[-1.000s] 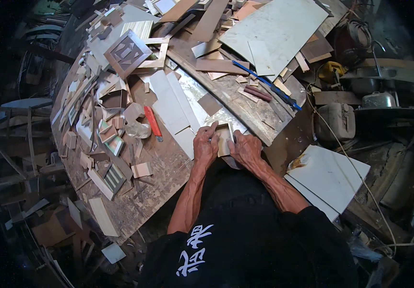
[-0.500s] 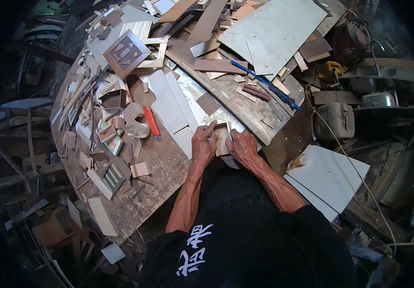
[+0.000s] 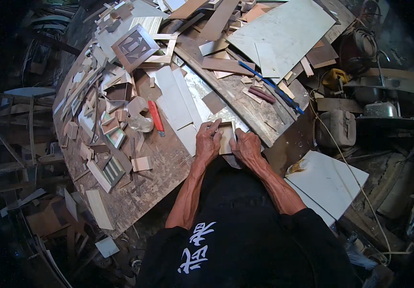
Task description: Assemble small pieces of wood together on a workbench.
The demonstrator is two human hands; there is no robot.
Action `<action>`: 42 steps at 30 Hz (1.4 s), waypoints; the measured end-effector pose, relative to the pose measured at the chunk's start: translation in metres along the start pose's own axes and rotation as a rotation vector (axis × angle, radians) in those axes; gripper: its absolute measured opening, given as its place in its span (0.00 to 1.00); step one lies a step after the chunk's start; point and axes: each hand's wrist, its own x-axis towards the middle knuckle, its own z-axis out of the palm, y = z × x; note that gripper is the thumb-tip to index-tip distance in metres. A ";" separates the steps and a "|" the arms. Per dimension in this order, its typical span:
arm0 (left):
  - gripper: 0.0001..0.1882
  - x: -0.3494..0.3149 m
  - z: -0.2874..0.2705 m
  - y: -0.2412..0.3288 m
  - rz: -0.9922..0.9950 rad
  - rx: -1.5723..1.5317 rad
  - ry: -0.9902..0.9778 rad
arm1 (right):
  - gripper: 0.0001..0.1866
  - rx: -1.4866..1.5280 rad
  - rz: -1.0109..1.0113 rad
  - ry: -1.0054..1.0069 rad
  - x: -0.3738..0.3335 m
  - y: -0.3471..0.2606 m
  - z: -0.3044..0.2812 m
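Between my hands is a small wooden box frame, pale, with thin raised sides, at the near edge of the workbench. My left hand grips its left side, fingers curled over the far corner. On the opposite side my right hand is closed on the frame's wall, its thumb along the edge. A metallic, shiny sheet lies on the bench just beyond the frame, with a brown square piece on it. White boards lie to the left of that sheet.
A red utility knife lies left of the white boards, beside a roll of clear tape. Wood offcuts crowd the left of the bench. A blue-handled tool and a large pale panel lie at the right. White panels stand off the bench.
Both hands stay on the frame, with only a slight shift of the fingers. The whole view has moved a little, so the bench sits slightly further right.
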 end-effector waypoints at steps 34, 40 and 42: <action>0.22 0.006 0.010 0.020 -0.062 0.004 -0.065 | 0.15 0.029 0.062 -0.048 0.002 0.008 -0.009; 0.24 0.008 0.009 0.015 -0.042 -0.053 -0.068 | 0.14 0.014 0.062 -0.040 0.001 0.004 -0.013; 0.23 0.008 0.009 0.015 -0.037 -0.020 -0.032 | 0.14 0.028 0.067 -0.044 0.001 0.003 -0.013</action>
